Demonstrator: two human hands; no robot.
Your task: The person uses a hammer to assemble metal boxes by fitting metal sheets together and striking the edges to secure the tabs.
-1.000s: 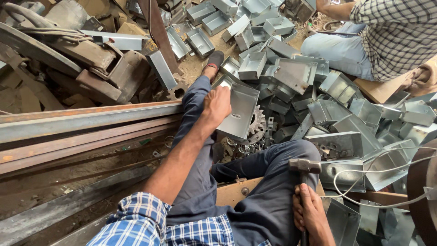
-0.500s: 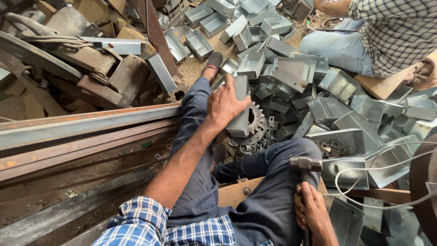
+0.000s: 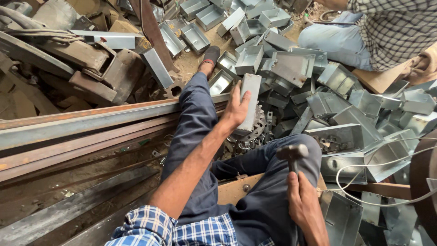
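Observation:
My left hand [image 3: 235, 109] grips a grey sheet-metal box [image 3: 250, 98] held on edge, just above a round toothed metal part [image 3: 257, 127] between my legs. My right hand [image 3: 302, 205] holds the handle of a hammer, its dark head [image 3: 292, 152] raised over my right knee. I sit on the ground in dark blue trousers, my left leg stretched out toward a heap of similar grey metal boxes [image 3: 291, 68].
Long rusty steel bars [image 3: 82, 123] lie across the left side. Rusted scrap pieces [image 3: 86, 59] pile up at the top left. Another person in a checked shirt and jeans [image 3: 364, 32] sits at the top right. A white wire [image 3: 387, 164] loops over boxes at the right.
My left hand has turned the metal box from flat and broad to standing on its narrow edge and shifted it slightly right. The hammer in my right hand has barely moved.

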